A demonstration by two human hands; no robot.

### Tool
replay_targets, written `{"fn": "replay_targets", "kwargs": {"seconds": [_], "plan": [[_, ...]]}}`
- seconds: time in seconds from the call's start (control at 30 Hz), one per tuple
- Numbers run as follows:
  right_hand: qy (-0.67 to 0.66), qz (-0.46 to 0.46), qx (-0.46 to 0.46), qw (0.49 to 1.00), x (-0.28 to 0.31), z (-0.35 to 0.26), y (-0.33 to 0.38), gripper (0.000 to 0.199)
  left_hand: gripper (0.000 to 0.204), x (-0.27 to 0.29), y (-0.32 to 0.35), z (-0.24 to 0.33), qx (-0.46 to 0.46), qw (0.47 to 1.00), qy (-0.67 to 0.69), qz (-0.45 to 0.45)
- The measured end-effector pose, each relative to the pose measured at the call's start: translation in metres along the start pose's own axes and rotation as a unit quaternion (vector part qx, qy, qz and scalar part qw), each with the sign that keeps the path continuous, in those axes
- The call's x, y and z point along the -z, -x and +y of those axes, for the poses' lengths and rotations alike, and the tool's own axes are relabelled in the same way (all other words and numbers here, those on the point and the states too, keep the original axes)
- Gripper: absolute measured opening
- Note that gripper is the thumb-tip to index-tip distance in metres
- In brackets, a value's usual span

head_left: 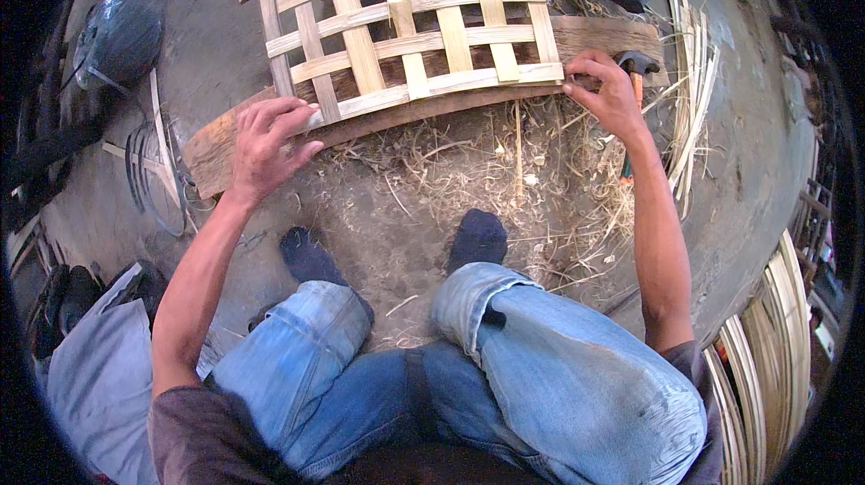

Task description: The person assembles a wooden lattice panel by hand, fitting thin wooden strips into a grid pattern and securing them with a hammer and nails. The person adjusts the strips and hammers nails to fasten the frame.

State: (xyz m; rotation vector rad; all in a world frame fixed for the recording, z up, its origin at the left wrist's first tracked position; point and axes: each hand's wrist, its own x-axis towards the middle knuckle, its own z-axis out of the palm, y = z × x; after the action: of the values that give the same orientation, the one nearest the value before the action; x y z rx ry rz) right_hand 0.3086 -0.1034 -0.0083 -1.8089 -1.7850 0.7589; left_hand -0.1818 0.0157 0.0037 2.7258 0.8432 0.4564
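Observation:
A woven lattice panel (441, 45) of pale flat bamboo strips rests on a thick wooden plank (622, 35) in front of me. At the panel's near left corner is my left hand (267, 147), fingers reaching to the strip's end and thumb spread apart below. My right hand (605, 93) pinches the near right corner between thumb and fingers. Just beyond that hand lies a hammer (638, 63) with a dark head and orange handle, partly covered by my hand and wrist.
Thin shavings (532, 170) litter the floor between my feet and the plank. Long split strips (692, 98) lie at the right, with wider strips (766, 368) nearer me. A wrapped round bundle (119, 39) stands far left, above a dark coil (144, 174). Grey cloth (99, 386) lies near left.

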Motion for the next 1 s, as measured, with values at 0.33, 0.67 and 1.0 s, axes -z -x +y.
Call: {"fn": "replay_targets", "kwargs": {"seconds": [0.33, 0.67, 1.0], "plan": [[0.014, -0.012, 0.008, 1.000, 0.003, 0.004, -0.001, 0.026, 0.051, 0.002, -0.024, 0.014, -0.005, 0.999, -0.025, -0.040], [0.002, -0.022, 0.013, 1.000, 0.005, 0.006, -0.003, 0.019, 0.042, -0.001, -0.023, 0.013, -0.022, 0.999, 0.028, -0.039], [0.031, -0.067, 0.002, 0.997, 0.010, 0.007, -0.010, 0.019, 0.041, -0.001, -0.028, 0.013, -0.053, 0.998, 0.006, -0.026]]}}
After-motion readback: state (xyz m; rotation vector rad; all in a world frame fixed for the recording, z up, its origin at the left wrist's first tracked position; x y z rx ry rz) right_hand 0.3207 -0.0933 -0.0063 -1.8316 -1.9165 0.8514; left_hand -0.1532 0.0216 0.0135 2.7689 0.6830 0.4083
